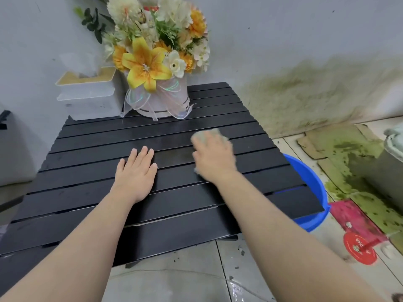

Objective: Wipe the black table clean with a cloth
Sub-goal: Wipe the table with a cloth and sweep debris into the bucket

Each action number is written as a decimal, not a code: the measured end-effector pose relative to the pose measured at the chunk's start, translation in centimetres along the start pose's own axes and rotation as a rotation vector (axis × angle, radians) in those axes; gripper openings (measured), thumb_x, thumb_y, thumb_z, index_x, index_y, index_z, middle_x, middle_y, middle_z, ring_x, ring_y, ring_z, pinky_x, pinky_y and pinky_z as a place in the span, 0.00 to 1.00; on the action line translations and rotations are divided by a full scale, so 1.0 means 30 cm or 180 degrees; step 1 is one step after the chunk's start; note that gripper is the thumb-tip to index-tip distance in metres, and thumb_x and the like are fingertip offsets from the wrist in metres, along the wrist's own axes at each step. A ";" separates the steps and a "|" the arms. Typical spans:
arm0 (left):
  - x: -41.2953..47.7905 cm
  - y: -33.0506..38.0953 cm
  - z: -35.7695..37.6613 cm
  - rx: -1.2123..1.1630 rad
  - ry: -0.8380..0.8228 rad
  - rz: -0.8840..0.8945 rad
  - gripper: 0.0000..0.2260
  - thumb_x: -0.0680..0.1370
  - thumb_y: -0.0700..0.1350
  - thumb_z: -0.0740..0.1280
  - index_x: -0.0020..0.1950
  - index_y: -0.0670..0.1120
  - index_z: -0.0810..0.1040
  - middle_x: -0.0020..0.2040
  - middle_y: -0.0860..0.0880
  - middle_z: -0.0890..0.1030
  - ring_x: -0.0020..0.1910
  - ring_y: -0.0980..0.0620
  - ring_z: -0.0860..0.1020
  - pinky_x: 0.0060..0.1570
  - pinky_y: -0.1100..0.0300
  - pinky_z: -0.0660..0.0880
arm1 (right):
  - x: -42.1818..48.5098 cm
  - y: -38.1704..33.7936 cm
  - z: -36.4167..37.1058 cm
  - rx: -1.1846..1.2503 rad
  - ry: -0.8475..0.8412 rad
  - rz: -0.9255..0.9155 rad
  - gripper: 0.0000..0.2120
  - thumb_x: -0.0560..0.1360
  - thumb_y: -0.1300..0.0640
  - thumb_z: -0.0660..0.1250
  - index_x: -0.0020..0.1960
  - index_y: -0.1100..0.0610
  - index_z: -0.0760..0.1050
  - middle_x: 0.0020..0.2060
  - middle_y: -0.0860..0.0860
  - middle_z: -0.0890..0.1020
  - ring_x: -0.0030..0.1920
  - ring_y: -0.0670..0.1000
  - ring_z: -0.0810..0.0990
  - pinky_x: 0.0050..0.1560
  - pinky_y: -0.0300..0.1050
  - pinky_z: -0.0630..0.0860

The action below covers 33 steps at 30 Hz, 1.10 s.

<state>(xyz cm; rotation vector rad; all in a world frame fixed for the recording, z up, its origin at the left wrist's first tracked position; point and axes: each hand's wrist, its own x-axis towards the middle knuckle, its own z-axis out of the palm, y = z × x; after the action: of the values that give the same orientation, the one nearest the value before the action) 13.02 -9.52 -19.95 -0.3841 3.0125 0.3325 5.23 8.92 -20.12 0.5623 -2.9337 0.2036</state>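
Observation:
The black slatted table (87,186) fills the middle of the view. My right hand (214,159) presses a pale greenish cloth (207,134) flat onto the slats right of centre; the hand is blurred and only the cloth's far edge shows past the fingers. My left hand (136,173) lies palm down on the slats to its left, fingers spread, holding nothing. The slats near the cloth look slightly shiny.
A white pot of yellow and cream flowers (157,68) stands at the table's far edge, with a white tissue box (89,92) to its left. A blue basin (309,188) sits on the floor under the right edge. The wall and floor at right carry green stains.

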 end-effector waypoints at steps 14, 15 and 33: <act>0.214 0.015 -0.009 0.0128 -0.0018 0.0047 0.23 0.81 0.51 0.44 0.77 0.50 0.46 0.79 0.52 0.45 0.77 0.49 0.43 0.75 0.50 0.43 | 0.280 0.248 0.001 -0.0213 -0.0343 0.0950 0.23 0.77 0.48 0.54 0.71 0.48 0.59 0.74 0.56 0.59 0.73 0.59 0.56 0.69 0.62 0.55; 0.215 0.014 -0.007 0.0124 0.0019 0.0048 0.23 0.81 0.51 0.44 0.77 0.50 0.46 0.78 0.52 0.45 0.77 0.49 0.43 0.75 0.50 0.43 | 0.286 0.178 0.017 -0.0316 -0.0228 0.0661 0.23 0.76 0.47 0.57 0.70 0.49 0.60 0.72 0.56 0.62 0.71 0.59 0.58 0.66 0.61 0.59; 0.205 0.028 -0.022 0.0235 -0.0015 0.0020 0.23 0.81 0.50 0.44 0.77 0.50 0.47 0.79 0.52 0.47 0.77 0.48 0.45 0.75 0.49 0.45 | -0.029 0.131 -0.042 0.0513 -0.0100 -0.0473 0.21 0.77 0.51 0.50 0.69 0.50 0.67 0.69 0.56 0.67 0.69 0.59 0.63 0.70 0.58 0.60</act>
<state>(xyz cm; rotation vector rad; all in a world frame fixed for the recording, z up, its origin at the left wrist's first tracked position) 6.84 -10.35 -19.83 -0.3671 3.0113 0.2218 4.70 13.05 -19.43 0.8098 -2.9060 0.4193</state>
